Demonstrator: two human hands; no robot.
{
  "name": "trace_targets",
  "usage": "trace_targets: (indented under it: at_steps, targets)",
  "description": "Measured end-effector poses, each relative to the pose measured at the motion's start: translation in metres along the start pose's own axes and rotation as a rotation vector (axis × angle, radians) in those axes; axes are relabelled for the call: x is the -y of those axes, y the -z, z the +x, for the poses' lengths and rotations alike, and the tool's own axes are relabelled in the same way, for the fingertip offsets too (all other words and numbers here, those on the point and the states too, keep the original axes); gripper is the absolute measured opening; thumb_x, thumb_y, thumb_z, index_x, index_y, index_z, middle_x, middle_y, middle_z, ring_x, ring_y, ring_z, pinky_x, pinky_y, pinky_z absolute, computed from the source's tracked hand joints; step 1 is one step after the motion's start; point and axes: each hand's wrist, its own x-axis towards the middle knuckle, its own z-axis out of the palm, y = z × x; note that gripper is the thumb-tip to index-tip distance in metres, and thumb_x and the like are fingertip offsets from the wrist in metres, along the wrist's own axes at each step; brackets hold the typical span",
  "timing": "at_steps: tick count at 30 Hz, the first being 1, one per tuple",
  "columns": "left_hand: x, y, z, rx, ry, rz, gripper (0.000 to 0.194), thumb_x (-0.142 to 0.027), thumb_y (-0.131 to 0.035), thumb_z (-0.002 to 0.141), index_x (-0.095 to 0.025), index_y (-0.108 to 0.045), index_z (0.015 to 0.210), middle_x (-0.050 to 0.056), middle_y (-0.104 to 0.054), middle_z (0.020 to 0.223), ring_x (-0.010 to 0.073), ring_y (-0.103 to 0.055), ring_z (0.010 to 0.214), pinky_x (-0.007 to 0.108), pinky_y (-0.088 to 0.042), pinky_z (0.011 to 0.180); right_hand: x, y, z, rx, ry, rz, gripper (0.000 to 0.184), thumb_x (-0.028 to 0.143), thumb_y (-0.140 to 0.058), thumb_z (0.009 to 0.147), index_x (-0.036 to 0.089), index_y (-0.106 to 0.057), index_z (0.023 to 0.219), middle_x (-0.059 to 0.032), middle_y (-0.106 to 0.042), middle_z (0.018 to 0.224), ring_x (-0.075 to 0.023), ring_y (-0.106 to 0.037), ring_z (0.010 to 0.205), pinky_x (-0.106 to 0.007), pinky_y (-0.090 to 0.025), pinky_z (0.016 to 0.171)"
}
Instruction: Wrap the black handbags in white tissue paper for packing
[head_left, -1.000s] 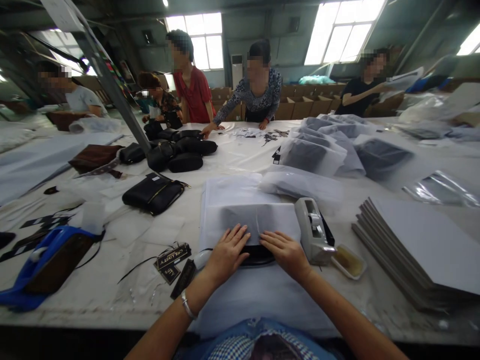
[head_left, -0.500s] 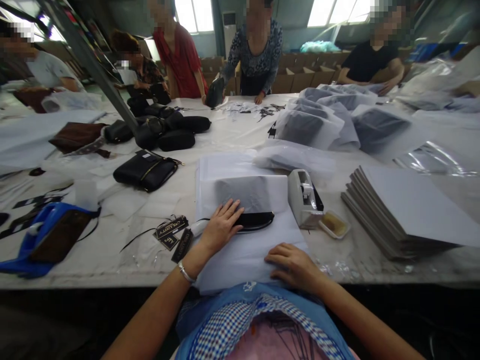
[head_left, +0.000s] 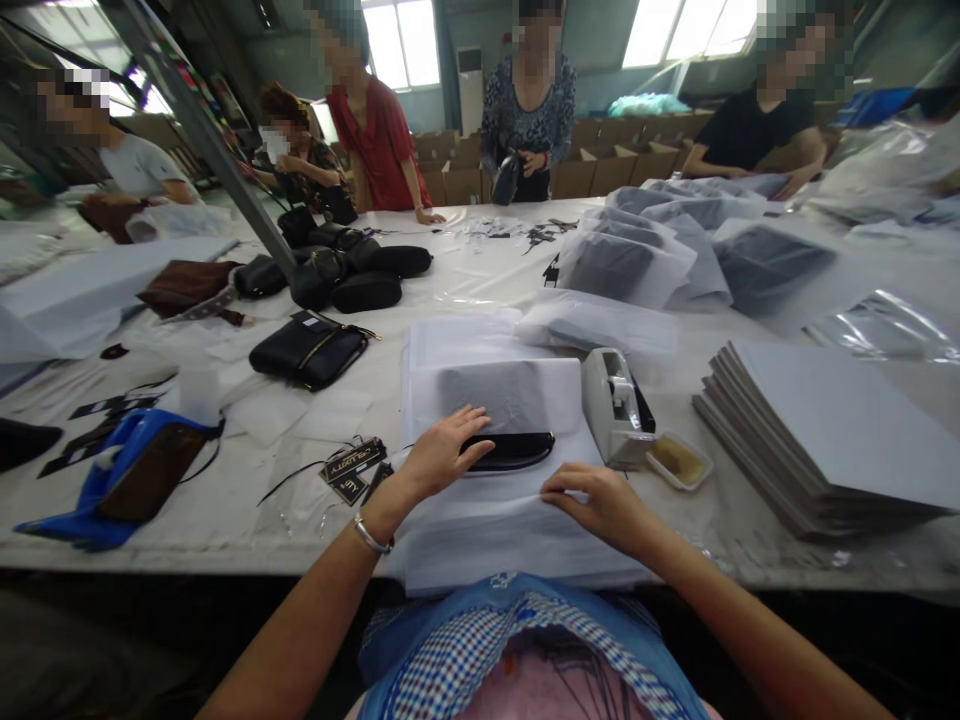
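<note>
In front of me a black handbag (head_left: 517,452) lies on a stack of white tissue paper (head_left: 457,335). A folded sheet of tissue covers its upper part, and the dark shape shows through. My left hand (head_left: 450,445) rests on the covered bag with its fingers stretched out. Nearer to me, my right hand (head_left: 596,500) pinches the edge of a tissue sheet (head_left: 502,500) between thumb and fingers, lifting it slightly below the bag. Black hang tags (head_left: 352,470) with gold lettering lie left of my left wrist.
A tape dispenser (head_left: 611,410) and a small dish (head_left: 679,462) stand right of the paper, beside stacked grey boards (head_left: 810,440). Leftward are a black bag (head_left: 311,350) and a blue tape dispenser (head_left: 124,470). Wrapped bags (head_left: 630,250) lie farther back. Several co-workers stand across the table.
My right hand has moved up from lying on the paper and now pinches the sheet's edge, raising it. My left hand stays on the bag. A co-worker opposite has drawn a dark bag closer to the body.
</note>
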Motion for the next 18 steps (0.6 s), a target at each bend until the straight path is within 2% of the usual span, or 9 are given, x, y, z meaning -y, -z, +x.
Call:
trace_targets:
  at_steps: [3, 5, 8, 10, 11, 14, 16, 18]
  targets:
    - [-0.004, 0.025, 0.008, 0.081, 0.012, -0.023, 0.049, -0.05, -0.031, 0.102, -0.022, -0.061, 0.128, 0.006, -0.057, 0.142, 0.0227, -0.046, 0.136, 0.038, -0.039, 0.111, 0.003, 0.019, 0.027, -0.062, -0.023, -0.053, 0.012, 0.031, -0.062, 0.092, 0.028, -0.073, 0.087, 0.0023, -0.073, 0.088, -0.0149, -0.067, 0.078, -0.025, -0.051, 0.074]
    - [-0.006, 0.041, 0.014, 0.124, -0.019, -0.02, 0.049, -0.051, -0.029, 0.102, -0.026, -0.064, 0.124, 0.001, -0.063, 0.134, 0.0203, -0.054, 0.129, 0.033, -0.043, 0.106, 0.001, 0.028, 0.046, -0.099, -0.02, -0.1, 0.014, 0.033, -0.062, 0.091, 0.028, -0.074, 0.086, 0.0018, -0.073, 0.086, -0.0155, -0.067, 0.074, -0.026, -0.051, 0.072]
    - [-0.009, 0.056, 0.02, 0.198, -0.046, 0.021, 0.043, -0.057, -0.048, 0.094, -0.029, -0.064, 0.124, 0.0, -0.068, 0.126, 0.0209, -0.063, 0.116, 0.027, -0.049, 0.094, -0.007, 0.035, 0.072, -0.138, -0.027, -0.15, 0.013, 0.034, -0.064, 0.09, 0.028, -0.075, 0.085, 0.0017, -0.073, 0.084, -0.0165, -0.067, 0.071, -0.027, -0.052, 0.07]
    - [-0.01, 0.056, 0.023, 0.206, -0.015, 0.089, 0.042, -0.053, -0.063, 0.086, -0.028, -0.064, 0.12, 0.002, -0.071, 0.118, 0.0227, -0.067, 0.105, 0.027, -0.051, 0.085, -0.011, 0.038, 0.084, -0.153, -0.031, -0.175, 0.014, 0.034, -0.063, 0.09, 0.029, -0.075, 0.084, 0.002, -0.073, 0.083, -0.0167, -0.068, 0.071, -0.028, -0.053, 0.07]
    - [-0.009, 0.053, 0.025, 0.19, 0.012, 0.124, 0.037, -0.047, -0.065, 0.085, -0.027, -0.065, 0.117, 0.003, -0.073, 0.112, 0.0228, -0.069, 0.1, 0.027, -0.051, 0.082, -0.012, 0.038, 0.088, -0.164, -0.029, -0.187, 0.016, 0.035, -0.062, 0.091, 0.029, -0.075, 0.083, 0.002, -0.073, 0.082, -0.0165, -0.068, 0.07, -0.028, -0.053, 0.069]
    - [-0.008, 0.039, 0.029, 0.119, 0.082, 0.186, 0.016, -0.03, -0.056, 0.093, -0.025, -0.068, 0.103, 0.004, -0.075, 0.094, 0.022, -0.071, 0.087, 0.027, -0.05, 0.074, -0.008, 0.036, 0.092, -0.188, -0.002, -0.238, 0.02, 0.043, -0.059, 0.093, 0.029, -0.073, 0.093, 0.0004, -0.074, 0.087, -0.0177, -0.069, 0.074, -0.029, -0.053, 0.069]
    - [-0.006, 0.031, 0.03, 0.093, 0.093, 0.203, 0.015, -0.026, -0.053, 0.095, -0.024, -0.067, 0.098, 0.004, -0.075, 0.089, 0.0218, -0.071, 0.082, 0.027, -0.049, 0.07, -0.004, 0.03, 0.091, -0.181, 0.05, -0.309, 0.032, 0.049, -0.066, 0.087, 0.027, -0.068, 0.108, -0.0029, -0.074, 0.099, -0.0225, -0.069, 0.086, -0.036, -0.054, 0.08]
    - [-0.003, 0.027, 0.03, 0.076, 0.088, 0.214, 0.014, -0.024, -0.052, 0.095, -0.023, -0.066, 0.096, 0.004, -0.075, 0.087, 0.0216, -0.071, 0.082, 0.026, -0.049, 0.069, -0.004, 0.023, 0.092, -0.152, 0.122, -0.386, 0.047, 0.046, -0.076, 0.079, 0.024, -0.062, 0.117, -0.0065, -0.071, 0.111, -0.0276, -0.066, 0.1, -0.046, -0.049, 0.095]
